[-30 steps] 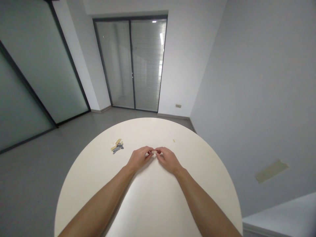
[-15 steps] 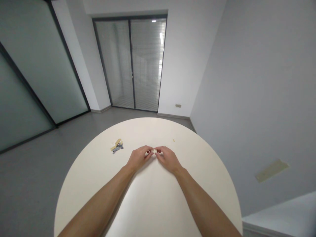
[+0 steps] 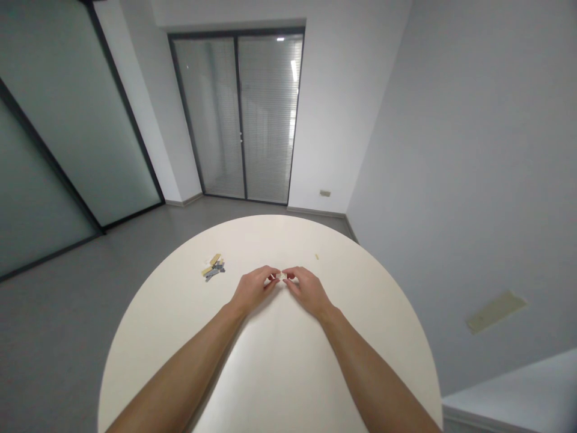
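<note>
Over the middle of the round white table (image 3: 288, 355), my left hand (image 3: 256, 287) and my right hand (image 3: 306, 288) meet fingertip to fingertip. Between them is a small whitish piece (image 3: 282, 276), pinched from both sides by thumbs and fingers. It is mostly covered, and its kind is too small to make out. To the left of my left hand lies a loose pile of small yellow, grey and white pieces (image 3: 213, 268). A single tiny yellow piece (image 3: 317, 257) rests beyond my right hand.
The table's curved far edge (image 3: 270, 215) faces a glass door with blinds (image 3: 270, 120). Frosted glass panels (image 3: 81, 120) stand at the left. A plain wall (image 3: 473, 180) runs along the right, with a beige plate (image 3: 496, 311) on it.
The small whitish piece appears slightly turned between my fingertips. Both hands stay in the same place, and the pile and the lone yellow piece have not moved.
</note>
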A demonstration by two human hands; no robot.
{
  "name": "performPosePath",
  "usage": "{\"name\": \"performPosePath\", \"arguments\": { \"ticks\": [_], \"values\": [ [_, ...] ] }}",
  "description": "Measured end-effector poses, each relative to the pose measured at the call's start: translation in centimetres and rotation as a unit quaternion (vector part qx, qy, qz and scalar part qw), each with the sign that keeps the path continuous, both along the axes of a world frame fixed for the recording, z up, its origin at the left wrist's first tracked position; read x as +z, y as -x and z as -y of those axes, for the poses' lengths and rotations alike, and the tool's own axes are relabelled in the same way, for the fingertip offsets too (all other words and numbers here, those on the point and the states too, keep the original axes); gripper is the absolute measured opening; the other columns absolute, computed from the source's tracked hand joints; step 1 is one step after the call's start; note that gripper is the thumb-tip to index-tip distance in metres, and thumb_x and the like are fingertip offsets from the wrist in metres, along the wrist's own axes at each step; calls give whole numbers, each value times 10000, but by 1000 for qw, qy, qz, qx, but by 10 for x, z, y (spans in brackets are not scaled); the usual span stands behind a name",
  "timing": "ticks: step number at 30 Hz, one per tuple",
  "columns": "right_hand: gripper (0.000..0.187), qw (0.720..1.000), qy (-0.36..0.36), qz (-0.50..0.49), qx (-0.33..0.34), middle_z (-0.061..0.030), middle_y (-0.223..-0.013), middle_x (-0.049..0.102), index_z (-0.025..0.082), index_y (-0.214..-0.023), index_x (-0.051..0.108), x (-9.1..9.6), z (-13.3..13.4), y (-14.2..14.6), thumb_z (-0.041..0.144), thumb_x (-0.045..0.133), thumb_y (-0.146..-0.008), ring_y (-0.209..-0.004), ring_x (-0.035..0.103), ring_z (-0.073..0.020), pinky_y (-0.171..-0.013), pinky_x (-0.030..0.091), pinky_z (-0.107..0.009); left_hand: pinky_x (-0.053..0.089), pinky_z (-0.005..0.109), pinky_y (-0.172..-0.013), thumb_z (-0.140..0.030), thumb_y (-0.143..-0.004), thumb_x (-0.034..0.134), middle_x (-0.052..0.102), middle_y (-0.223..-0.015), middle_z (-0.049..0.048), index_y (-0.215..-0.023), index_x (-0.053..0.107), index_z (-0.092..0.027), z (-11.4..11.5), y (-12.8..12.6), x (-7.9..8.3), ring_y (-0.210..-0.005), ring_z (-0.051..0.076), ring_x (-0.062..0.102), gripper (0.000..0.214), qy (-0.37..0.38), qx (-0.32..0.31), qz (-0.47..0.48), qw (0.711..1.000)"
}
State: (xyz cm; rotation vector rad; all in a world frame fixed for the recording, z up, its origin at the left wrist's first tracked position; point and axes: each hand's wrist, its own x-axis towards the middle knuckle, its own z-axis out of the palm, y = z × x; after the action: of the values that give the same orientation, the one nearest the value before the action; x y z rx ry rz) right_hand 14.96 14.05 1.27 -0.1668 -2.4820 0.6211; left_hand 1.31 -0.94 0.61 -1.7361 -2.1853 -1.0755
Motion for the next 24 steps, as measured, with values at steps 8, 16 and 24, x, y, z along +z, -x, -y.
{"name": "performPosePath", "arguments": {
  "ticks": [8,16,24],
  "values": [
    [184,1000,-3,-10,10,-52,-1008,697,227,-1103,642,-2,-1,-1,254,561,-940,-941,622,-190,-865,472,-337,525,229,-702,-312,-941,510,700,-942,10,-1066,641,-253,0,-1,0,-845,140,659,190,-2,7,-2,1000],
    [180,1000,-2,-11,5,-46,-987,693,229,-1092,641,-1,-1,-1,236,589,-919,-933,618,-193,-852,470,-332,522,222,-708,-293,-944,511,698,-957,0,-1077,625,-261,0,-1,0,-868,139,661,179,1,4,-4,1000],
    [169,1000,2,-18,5,-42,-981,693,228,-1081,643,-1,-2,-1,239,592,-920,-918,618,-188,-855,469,-333,527,220,-707,-300,-947,509,697,-964,1,-1081,625,-259,0,-1,0,-861,139,662,182,8,7,1,1000]
  ]
}}
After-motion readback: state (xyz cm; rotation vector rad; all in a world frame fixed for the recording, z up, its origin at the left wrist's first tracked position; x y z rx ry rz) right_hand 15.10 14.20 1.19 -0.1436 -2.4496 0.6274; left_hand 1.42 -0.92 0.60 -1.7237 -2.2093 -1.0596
